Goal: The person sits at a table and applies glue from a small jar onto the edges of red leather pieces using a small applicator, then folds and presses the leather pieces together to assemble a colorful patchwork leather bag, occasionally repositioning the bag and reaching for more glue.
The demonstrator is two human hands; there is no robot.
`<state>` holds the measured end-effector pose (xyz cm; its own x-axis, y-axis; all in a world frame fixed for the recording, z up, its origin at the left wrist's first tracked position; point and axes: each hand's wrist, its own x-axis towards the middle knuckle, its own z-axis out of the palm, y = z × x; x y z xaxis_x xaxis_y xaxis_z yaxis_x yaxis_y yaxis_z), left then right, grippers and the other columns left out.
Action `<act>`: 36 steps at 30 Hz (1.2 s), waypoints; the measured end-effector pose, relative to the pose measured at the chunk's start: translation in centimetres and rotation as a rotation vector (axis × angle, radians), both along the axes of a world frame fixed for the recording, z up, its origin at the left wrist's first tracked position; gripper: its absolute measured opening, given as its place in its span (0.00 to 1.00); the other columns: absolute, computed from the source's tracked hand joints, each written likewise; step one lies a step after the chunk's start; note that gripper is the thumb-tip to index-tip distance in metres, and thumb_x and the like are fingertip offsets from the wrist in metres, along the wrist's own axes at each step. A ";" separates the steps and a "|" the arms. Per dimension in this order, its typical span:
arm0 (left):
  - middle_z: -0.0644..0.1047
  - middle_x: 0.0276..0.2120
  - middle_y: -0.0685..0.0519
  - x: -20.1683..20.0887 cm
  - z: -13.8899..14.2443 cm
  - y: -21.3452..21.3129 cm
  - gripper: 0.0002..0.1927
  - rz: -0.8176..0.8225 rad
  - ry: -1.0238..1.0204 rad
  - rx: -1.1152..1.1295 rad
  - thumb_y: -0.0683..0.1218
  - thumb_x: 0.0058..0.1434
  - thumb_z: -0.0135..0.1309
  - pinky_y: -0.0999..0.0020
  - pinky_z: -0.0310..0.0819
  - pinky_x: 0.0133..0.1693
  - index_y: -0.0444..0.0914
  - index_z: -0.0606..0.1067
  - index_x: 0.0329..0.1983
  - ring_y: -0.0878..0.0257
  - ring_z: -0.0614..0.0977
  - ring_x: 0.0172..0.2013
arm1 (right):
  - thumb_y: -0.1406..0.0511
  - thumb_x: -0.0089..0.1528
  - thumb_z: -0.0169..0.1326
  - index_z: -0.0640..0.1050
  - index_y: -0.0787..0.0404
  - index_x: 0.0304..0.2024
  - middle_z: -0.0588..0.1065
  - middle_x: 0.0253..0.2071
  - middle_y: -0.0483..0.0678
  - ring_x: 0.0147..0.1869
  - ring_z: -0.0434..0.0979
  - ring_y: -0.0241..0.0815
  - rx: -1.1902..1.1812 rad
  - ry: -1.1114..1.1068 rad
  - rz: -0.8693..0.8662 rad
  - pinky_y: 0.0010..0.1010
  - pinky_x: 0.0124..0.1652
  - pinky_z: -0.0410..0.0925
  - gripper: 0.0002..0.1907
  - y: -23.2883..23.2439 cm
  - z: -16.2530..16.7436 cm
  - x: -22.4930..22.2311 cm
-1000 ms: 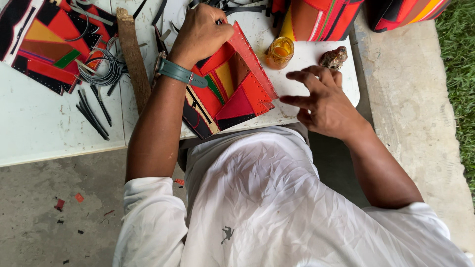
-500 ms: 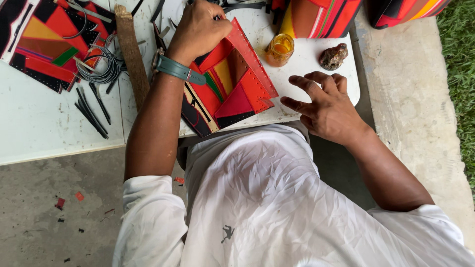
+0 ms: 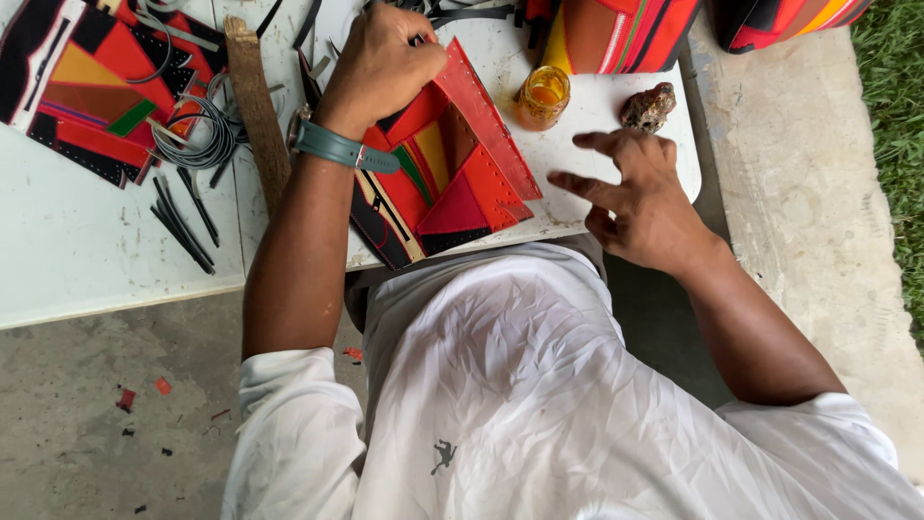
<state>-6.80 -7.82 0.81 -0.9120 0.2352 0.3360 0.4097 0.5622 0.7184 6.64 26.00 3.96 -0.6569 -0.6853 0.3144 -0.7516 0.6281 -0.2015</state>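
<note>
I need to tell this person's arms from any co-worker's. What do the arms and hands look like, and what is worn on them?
Both arms are bare from the short white sleeves down. The left hand has a teal-grey watch strap with a metal buckle at the wrist. The right hand wears nothing: no glove, no visible ring.

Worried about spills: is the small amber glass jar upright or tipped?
Upright: the small amber glass jar stands on the white table, round mouth facing up.

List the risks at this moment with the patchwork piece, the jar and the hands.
The open amber jar stands close beside the red patchwork piece; the right hand, hovering near it with fingers spread, might tip it. The left hand presses only the piece's top, and its lower corner overhangs the table edge, so it may slide.
</note>
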 end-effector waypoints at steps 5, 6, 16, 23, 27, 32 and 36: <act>0.77 0.19 0.44 1.8 3.4 1.1 0.12 -0.025 0.002 -0.013 0.47 0.56 0.55 0.63 0.71 0.27 0.34 0.82 0.34 0.60 0.79 0.21 | 0.74 0.49 0.60 0.80 0.46 0.62 0.69 0.67 0.55 0.63 0.67 0.56 -0.031 0.142 -0.014 0.49 0.58 0.59 0.37 -2.1 0.5 -3.4; 0.77 0.20 0.43 2.2 4.1 1.1 0.11 -0.040 0.079 -0.003 0.47 0.57 0.56 0.63 0.72 0.28 0.33 0.82 0.34 0.59 0.80 0.22 | 0.74 0.49 0.59 0.81 0.47 0.61 0.69 0.67 0.56 0.63 0.68 0.56 -0.043 0.158 -0.029 0.47 0.57 0.60 0.37 -2.3 0.7 -4.0; 0.76 0.19 0.38 5.4 6.9 3.5 0.19 0.119 0.179 -0.084 0.52 0.63 0.61 0.56 0.71 0.26 0.31 0.79 0.29 0.48 0.80 0.21 | 0.70 0.65 0.65 0.48 0.55 0.80 0.79 0.51 0.51 0.54 0.81 0.38 -0.690 -0.377 -0.057 0.30 0.55 0.72 0.50 -6.7 0.4 -1.5; 0.78 0.34 0.40 7.0 6.6 4.1 0.23 0.106 0.182 -0.070 0.58 0.69 0.60 0.55 0.74 0.42 0.32 0.76 0.45 0.47 0.83 0.37 | 0.83 0.62 0.48 0.40 0.52 0.83 0.76 0.44 0.48 0.41 0.71 0.32 -0.817 -0.557 -0.051 0.22 0.43 0.69 0.53 -11.5 1.3 -3.4; 0.75 0.58 0.44 9.9 4.7 4.3 0.24 0.239 0.420 0.072 0.53 0.70 0.62 0.57 0.72 0.59 0.35 0.73 0.61 0.49 0.78 0.58 | 0.86 0.58 0.39 0.39 0.49 0.84 0.75 0.45 0.46 0.40 0.67 0.31 -0.943 -0.683 -0.010 0.21 0.43 0.67 0.56 -10.9 0.5 -3.6; 0.70 0.63 0.40 12.5 1.9 6.6 0.30 0.272 0.387 0.199 0.48 0.65 0.67 0.55 0.71 0.65 0.36 0.70 0.66 0.45 0.74 0.64 | 0.87 0.60 0.42 0.39 0.48 0.81 0.79 0.56 0.49 0.52 0.78 0.34 -1.128 -0.831 0.139 0.25 0.51 0.73 0.55 -10.2 -0.6 -4.6; 0.68 0.67 0.41 12.2 0.8 8.0 0.33 0.358 0.472 0.331 0.47 0.63 0.67 0.53 0.68 0.68 0.35 0.68 0.68 0.45 0.72 0.67 | 0.89 0.60 0.44 0.41 0.48 0.83 0.77 0.62 0.50 0.63 0.79 0.38 -1.389 -1.068 0.316 0.27 0.58 0.72 0.57 -10.6 -1.5 -4.9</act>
<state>5.40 0.14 1.61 -0.6524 -0.2377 0.7197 0.5510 0.5033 0.6657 1.70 15.36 2.42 -0.8521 -0.4411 0.2817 0.0019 -0.5408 -0.8412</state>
